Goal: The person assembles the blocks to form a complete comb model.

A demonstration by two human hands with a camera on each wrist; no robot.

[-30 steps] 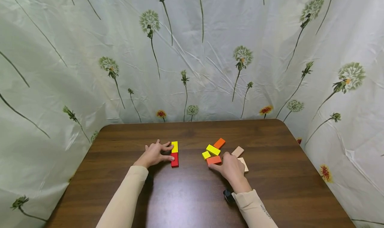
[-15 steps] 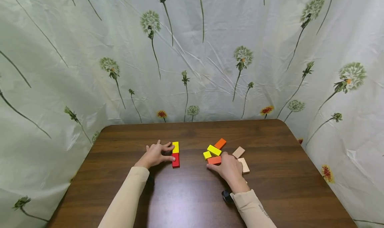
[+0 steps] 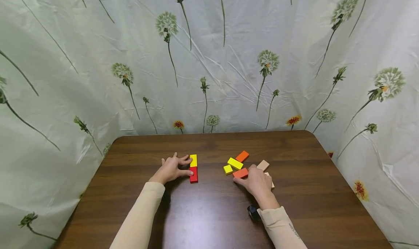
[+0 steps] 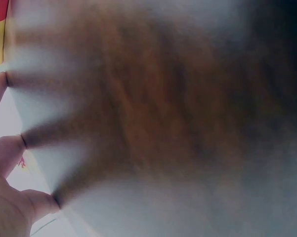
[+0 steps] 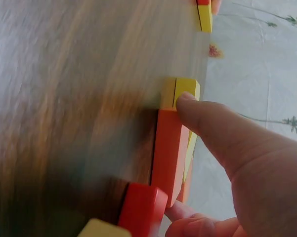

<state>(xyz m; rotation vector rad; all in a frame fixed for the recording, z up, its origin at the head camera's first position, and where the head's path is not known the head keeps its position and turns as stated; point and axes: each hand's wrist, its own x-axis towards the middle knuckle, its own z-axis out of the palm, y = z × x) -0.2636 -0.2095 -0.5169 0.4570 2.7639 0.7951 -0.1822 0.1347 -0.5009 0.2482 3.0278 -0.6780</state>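
1 right hand pinches an orange block; the spread left hand touches a red block.

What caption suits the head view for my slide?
Left hand touching a yellow block and a red block set end to end; right hand gripping the nearer orange block.

Table spanned the lower frame, cloth behind it up top. Just left of centre, far block and near block sat end to end, left hand at their left. Right of centre, front block was between right hand's thumb and fingers, block cluster behind/left of it, upper block and lower block right.
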